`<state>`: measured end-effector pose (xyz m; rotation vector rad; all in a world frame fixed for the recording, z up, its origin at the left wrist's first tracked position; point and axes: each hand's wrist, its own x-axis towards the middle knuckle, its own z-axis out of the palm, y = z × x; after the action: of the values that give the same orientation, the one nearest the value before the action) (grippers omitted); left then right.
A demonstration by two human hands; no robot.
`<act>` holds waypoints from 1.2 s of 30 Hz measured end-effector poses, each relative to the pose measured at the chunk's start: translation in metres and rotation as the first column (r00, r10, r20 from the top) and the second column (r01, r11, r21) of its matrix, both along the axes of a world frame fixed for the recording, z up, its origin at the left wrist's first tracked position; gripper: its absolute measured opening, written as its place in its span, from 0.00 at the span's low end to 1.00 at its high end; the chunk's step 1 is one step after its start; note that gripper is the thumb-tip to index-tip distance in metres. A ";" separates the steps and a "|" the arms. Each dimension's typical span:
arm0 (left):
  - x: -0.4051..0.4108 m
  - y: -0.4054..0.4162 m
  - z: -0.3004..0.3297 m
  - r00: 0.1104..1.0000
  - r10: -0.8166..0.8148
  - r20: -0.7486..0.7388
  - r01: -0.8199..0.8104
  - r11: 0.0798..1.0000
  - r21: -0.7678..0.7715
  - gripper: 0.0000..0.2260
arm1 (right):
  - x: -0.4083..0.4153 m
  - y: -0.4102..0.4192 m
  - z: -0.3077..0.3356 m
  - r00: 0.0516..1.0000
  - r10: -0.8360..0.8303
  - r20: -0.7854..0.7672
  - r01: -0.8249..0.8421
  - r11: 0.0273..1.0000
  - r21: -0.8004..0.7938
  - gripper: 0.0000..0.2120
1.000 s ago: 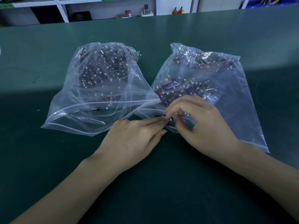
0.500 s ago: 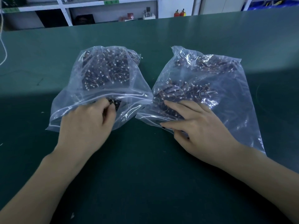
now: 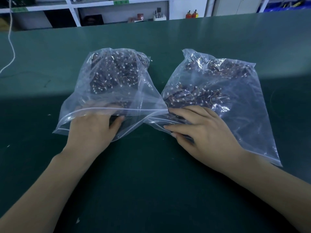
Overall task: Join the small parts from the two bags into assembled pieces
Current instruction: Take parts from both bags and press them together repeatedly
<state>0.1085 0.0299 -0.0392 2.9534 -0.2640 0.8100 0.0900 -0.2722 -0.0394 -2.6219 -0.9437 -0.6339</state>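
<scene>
Reaching into the mouths of two clear zip bags, both hands work on a green table (image 3: 151, 190). The landmark used here is the point where the two bag mouths meet, near the middle of the table.

Left bag (image 3: 107, 91): lies left of the meeting point, mouth facing the person, zip edge lifted. The left hand (image 3: 92, 130) is inside the mouth; its fingers (image 3: 101, 108) sit under the plastic film and appear blurred through it. They look extended toward the pile, but whether they grip a part I cannot tell. The thumb is outside the film, just left of the meeting point, with a dark item next to its tip. The small parts in the left bag (image 3: 116, 71), dark with white tips and thin wires, are heaped beyond the fingertips, toward the bag's far end.

Right bag (image 3: 235, 101): lies right of the meeting point, angled away. The right hand (image 3: 202, 130) rests at its mouth, fingers (image 3: 183, 113) straight and slightly spread. The upper fingers point at the meeting point and lie against the near edge of the small parts in the right bag (image 3: 198, 96); the lower finger lies along the bag's near lip. No part is visibly pinched.

Shelving (image 3: 117, 12) stands beyond the table's far edge.
</scene>
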 end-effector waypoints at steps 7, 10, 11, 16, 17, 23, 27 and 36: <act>0.000 0.002 -0.001 0.999 -0.008 0.041 0.009 0.999 -0.043 0.05 | 0.008 0.011 -0.002 0.999 -0.016 0.039 0.015 0.999 0.035 0.08; 0.000 0.001 0.000 1.000 0.004 0.025 -0.002 0.997 -0.072 0.03 | 0.011 0.011 -0.004 0.999 -0.026 0.027 0.024 0.998 0.054 0.07; 0.000 0.000 0.002 0.999 -0.002 0.042 0.005 0.997 -0.074 0.03 | 0.011 0.011 -0.004 0.999 -0.027 0.019 0.025 0.998 0.059 0.07; -0.004 -0.005 0.010 0.985 -0.123 0.124 0.131 0.990 -0.059 0.05 | 0.011 0.013 -0.007 1.000 -0.007 0.008 0.006 0.997 0.077 0.07; -0.006 -0.007 0.013 0.975 -0.168 0.146 0.180 0.981 -0.071 0.06 | 0.011 0.013 -0.007 1.000 -0.001 0.004 0.001 0.996 0.088 0.07; -0.016 -0.025 0.016 0.877 -0.399 0.266 0.441 0.890 -0.119 0.06 | 0.009 0.015 -0.009 0.999 0.031 -0.031 -0.024 0.979 0.202 0.08; -0.021 -0.037 0.012 0.842 -0.435 0.319 0.525 0.794 -0.306 0.06 | 0.008 0.014 -0.007 0.993 0.074 -0.091 -0.045 0.956 0.290 0.09; -0.038 -0.066 0.009 0.838 -0.524 0.153 0.358 0.316 -0.879 0.07 | 0.002 0.008 -0.004 0.951 0.191 -0.244 -0.062 0.889 0.453 0.15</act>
<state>0.0703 -0.0356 -0.0300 1.7489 -0.4462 0.3959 0.0918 -0.2645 -0.0429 -2.1506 -0.7693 -0.3692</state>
